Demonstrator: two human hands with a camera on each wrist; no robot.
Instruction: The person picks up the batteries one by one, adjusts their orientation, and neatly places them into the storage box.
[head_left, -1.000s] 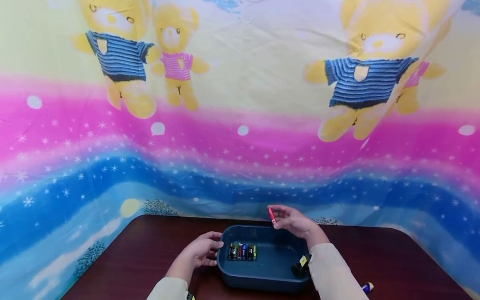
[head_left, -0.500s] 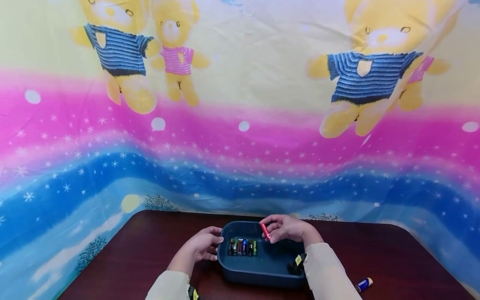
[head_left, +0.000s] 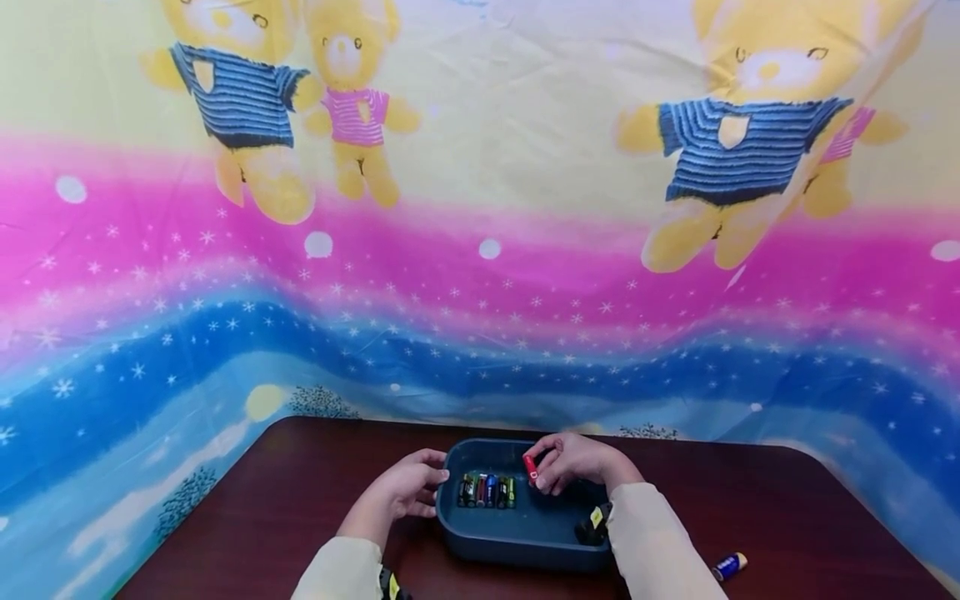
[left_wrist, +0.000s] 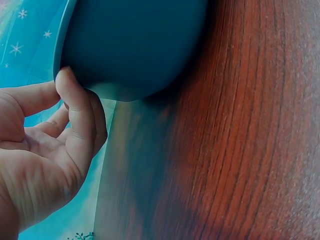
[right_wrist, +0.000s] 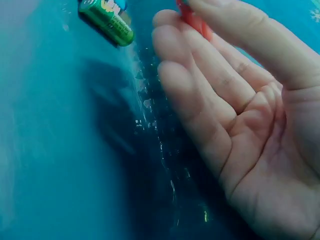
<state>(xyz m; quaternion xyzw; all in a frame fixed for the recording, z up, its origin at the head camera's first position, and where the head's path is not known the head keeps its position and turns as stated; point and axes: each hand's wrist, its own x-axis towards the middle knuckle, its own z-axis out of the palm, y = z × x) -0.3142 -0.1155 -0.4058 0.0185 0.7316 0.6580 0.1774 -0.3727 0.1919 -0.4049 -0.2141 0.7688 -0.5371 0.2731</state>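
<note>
A red battery (head_left: 531, 470) is pinched upright between the thumb and fingertips of my right hand (head_left: 572, 462), over the inside of a dark blue plastic basin (head_left: 525, 546). Only part of that red battery (right_wrist: 199, 25) shows in the right wrist view, behind the thumb. My left hand (head_left: 411, 487) grips the basin's left end, and its fingertips meet the rim in the left wrist view. Left of the red battery, several batteries (head_left: 487, 492) lie side by side in a row on the basin floor. A green battery (right_wrist: 107, 20) appears near the right hand.
A blue battery (head_left: 729, 567) with a pale end lies on the dark wooden table (head_left: 787, 508), right of the basin. Behind the table hangs a cloth printed with bears (head_left: 360, 117). Black wrist straps (head_left: 592, 527) sit at the cuffs.
My right hand has lowered the red battery from above the basin's far rim into the basin, slightly leftward. The left hand keeps its grip, and the head view has tilted slightly.
</note>
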